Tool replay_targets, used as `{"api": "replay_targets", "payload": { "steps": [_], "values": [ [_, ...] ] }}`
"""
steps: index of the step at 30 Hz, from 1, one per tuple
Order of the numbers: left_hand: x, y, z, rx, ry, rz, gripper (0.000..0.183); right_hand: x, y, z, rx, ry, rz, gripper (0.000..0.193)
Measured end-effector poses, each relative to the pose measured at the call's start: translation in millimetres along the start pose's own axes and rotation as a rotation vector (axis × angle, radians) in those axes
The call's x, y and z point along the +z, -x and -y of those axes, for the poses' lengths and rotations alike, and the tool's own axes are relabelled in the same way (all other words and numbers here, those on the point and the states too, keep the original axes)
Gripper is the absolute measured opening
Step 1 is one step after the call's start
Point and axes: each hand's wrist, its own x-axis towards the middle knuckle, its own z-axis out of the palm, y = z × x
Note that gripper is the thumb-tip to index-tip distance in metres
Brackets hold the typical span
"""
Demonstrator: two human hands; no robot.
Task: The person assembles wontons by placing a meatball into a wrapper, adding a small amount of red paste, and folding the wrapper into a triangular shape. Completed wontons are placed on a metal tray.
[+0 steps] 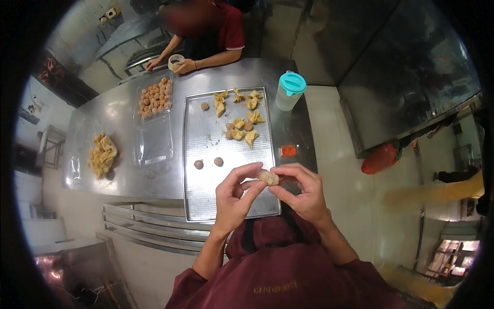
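Observation:
Between the fingertips of my left hand (240, 193) and my right hand (303, 191), I hold a small, pale, lumpy piece of food (269, 178). Thumbs and index fingers of both hands pinch it from either side, above the near right part of a perforated metal tray (231, 203). Two brown balls (218, 161) lie on the tray to the left of my hands. Farther up on it are several golden folded fried dumplings (250, 138), with a few more brown balls (205, 106) among and beside them.
A clear plastic container (154, 141) holds many orange-brown balls at its far end. Left of it lies a bag of fried pieces (103, 157). A jug with a turquoise lid (290, 91) and a small red packet (288, 151) stand right of the tray. Across the table (118, 116), another person holds a tape roll (176, 62).

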Motion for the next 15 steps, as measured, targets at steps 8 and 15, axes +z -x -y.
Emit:
{"api": "replay_targets", "payload": {
  "steps": [8, 15],
  "values": [
    [3.9, 1.0, 3.0, 0.005, 0.073, -0.004, 0.046, 0.2, 0.0, -1.5, 0.075, -0.037, -0.011, 0.031],
    [6.8, -0.7, 1.9, -0.002, 0.061, 0.003, 0.049, -1.1, 0.1, -0.1, 0.016, 0.071, -0.027, 0.03]
  ]
}}
